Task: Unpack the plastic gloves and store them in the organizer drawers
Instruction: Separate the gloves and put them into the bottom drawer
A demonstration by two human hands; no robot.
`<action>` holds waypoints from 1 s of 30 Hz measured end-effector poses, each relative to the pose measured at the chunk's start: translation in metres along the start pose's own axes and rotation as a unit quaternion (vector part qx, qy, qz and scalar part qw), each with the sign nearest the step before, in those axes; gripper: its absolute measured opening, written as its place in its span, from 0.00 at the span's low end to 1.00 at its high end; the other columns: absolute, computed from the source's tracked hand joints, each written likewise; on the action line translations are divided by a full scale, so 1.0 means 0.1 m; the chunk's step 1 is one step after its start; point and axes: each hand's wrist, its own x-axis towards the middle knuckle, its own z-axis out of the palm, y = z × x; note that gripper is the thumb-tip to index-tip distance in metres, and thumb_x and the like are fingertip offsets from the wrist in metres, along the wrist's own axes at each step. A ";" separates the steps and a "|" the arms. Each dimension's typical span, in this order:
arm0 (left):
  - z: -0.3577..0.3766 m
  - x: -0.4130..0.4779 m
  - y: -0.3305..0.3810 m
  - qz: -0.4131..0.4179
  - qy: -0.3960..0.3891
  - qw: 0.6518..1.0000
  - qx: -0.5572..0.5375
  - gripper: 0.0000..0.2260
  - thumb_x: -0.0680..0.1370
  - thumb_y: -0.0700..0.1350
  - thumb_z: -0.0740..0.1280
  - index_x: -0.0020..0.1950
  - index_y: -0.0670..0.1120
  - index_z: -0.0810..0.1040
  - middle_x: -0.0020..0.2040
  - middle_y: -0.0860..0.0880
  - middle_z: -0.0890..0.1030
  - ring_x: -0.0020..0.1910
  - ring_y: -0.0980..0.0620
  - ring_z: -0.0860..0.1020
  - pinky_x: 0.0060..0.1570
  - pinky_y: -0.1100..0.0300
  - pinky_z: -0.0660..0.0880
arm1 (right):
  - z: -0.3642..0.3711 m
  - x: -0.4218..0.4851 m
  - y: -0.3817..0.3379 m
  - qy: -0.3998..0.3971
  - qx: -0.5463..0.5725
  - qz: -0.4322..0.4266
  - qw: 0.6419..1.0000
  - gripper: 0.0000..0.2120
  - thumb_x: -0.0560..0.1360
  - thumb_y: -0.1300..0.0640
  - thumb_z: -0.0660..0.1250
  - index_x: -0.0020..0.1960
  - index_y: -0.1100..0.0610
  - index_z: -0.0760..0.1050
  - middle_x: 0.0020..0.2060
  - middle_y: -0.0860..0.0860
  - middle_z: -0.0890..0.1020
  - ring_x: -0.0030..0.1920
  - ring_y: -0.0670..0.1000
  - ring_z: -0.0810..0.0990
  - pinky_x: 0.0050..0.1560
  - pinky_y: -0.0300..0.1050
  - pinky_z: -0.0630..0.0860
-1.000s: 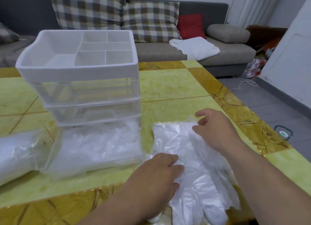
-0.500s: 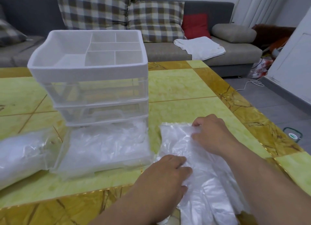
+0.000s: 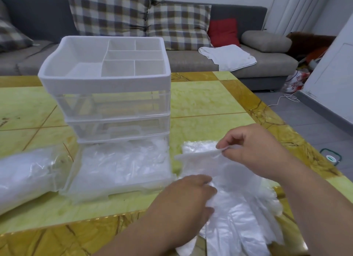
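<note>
A loose stack of clear plastic gloves [image 3: 235, 204] lies on the table at the front right. My right hand [image 3: 256, 150] pinches the cuff edge of the top glove and holds it lifted off the stack. My left hand [image 3: 191, 200] presses down on the stack's left side, fingers curled on the plastic. The white organizer [image 3: 107, 79] with clear drawers stands to the left. Its bottom drawer [image 3: 118, 171] is pulled out and holds a pile of gloves. A packed bag of gloves [image 3: 24, 175] lies at the far left.
The yellow-green table [image 3: 206, 102] has a gold border, and its right edge runs close to my right arm. Behind it stands a grey sofa [image 3: 191, 60] with checked cushions, a red cushion and a white cloth. A cable lies on the grey floor at right.
My right hand has closed on the top glove's cuff and raised it off the stack. My left hand stays pressed on the stack. The camera has shifted slightly.
</note>
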 end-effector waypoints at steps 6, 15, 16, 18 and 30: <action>-0.35 0.02 0.00 -0.055 0.386 0.919 -0.051 0.22 0.69 0.53 0.76 0.56 0.53 0.69 0.52 0.56 0.68 0.50 0.56 0.69 0.49 0.62 0.71 | -0.12 -0.05 -0.15 0.020 0.126 -0.021 0.992 0.09 0.69 0.64 0.76 0.36 0.52 0.83 0.33 0.47 0.83 0.34 0.43 0.79 0.35 0.36 0.74; -0.53 0.04 -0.20 -0.122 0.194 0.847 -0.479 0.28 0.66 0.47 0.81 0.64 0.53 0.77 0.46 0.52 0.85 0.48 0.52 0.84 0.49 0.60 0.78 | -0.32 -0.09 -0.28 -0.024 0.374 -0.073 0.924 0.06 0.63 0.66 0.75 0.37 0.56 0.82 0.35 0.58 0.82 0.34 0.52 0.79 0.35 0.42 0.76; -0.53 0.03 -0.18 -0.113 0.190 0.857 -0.465 0.22 0.69 0.47 0.79 0.62 0.53 0.79 0.44 0.53 0.84 0.46 0.52 0.83 0.46 0.62 0.77 | -0.34 -0.08 -0.27 -0.030 0.397 -0.073 0.915 0.08 0.60 0.63 0.78 0.37 0.56 0.82 0.35 0.59 0.82 0.34 0.53 0.80 0.34 0.43 0.76; -0.55 0.02 -0.14 -0.094 0.189 0.869 -0.447 0.09 0.75 0.47 0.75 0.54 0.53 0.84 0.41 0.51 0.83 0.42 0.49 0.81 0.42 0.58 0.76 | -0.36 -0.07 -0.26 -0.049 0.428 -0.082 0.899 0.19 0.53 0.54 0.84 0.39 0.57 0.82 0.36 0.59 0.82 0.34 0.53 0.81 0.34 0.42 0.78; -0.87 -0.10 -0.21 -0.098 0.241 0.903 -0.342 0.12 0.80 0.49 0.65 0.43 0.44 0.83 0.41 0.42 0.83 0.35 0.48 0.78 0.36 0.53 0.73 | -0.17 -0.01 -0.34 -0.069 0.379 0.016 0.923 0.14 0.60 0.70 0.77 0.41 0.54 0.86 0.41 0.54 0.87 0.42 0.51 0.85 0.43 0.42 0.79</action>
